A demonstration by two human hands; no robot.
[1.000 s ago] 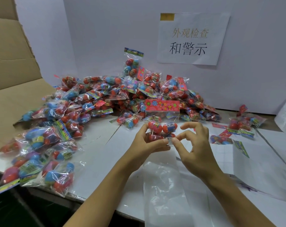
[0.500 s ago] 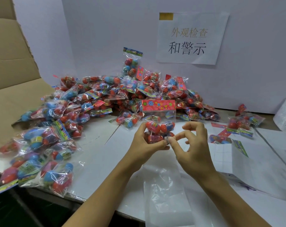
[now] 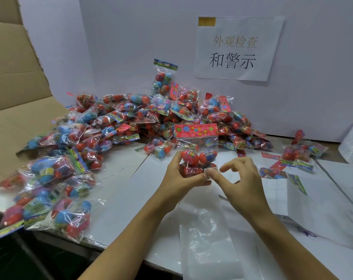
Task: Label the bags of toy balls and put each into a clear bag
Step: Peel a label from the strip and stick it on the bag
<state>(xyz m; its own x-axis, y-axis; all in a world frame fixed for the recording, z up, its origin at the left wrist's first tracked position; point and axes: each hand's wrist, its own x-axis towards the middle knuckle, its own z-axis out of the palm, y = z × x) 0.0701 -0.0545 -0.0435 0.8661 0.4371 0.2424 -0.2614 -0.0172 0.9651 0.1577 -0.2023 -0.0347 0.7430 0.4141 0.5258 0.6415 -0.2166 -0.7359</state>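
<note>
Here we hold one bag (image 3: 197, 146) of toy balls upright above the worktop (image 3: 131, 190), its red flowered header at the top and its long axis running up and away from us. Our left hand (image 3: 180, 176) grips the bag's lower end, thumb and fingers curled round the balls at the bottom. A small white label (image 3: 210, 171) sits at the bag's lower right corner, right at the tips of both hands. Our right hand (image 3: 242, 178) meets it from the right: the thumb looks pressed on or beside the label, while the fingers are loosely curled with the index lifted clear, so it pinches nothing that we can make out. The label therefore lies between the hands, and the right is the nearer for smoothing it down. We judge the labelling step to be nearly finished. The clear bag (image 3: 208, 235) lies flat on the worktop directly below our hands, its long axis running toward us; we cannot tell which end is open. The pile (image 3: 131, 122) of unlabelled bags lies beyond and to the left.
</note>
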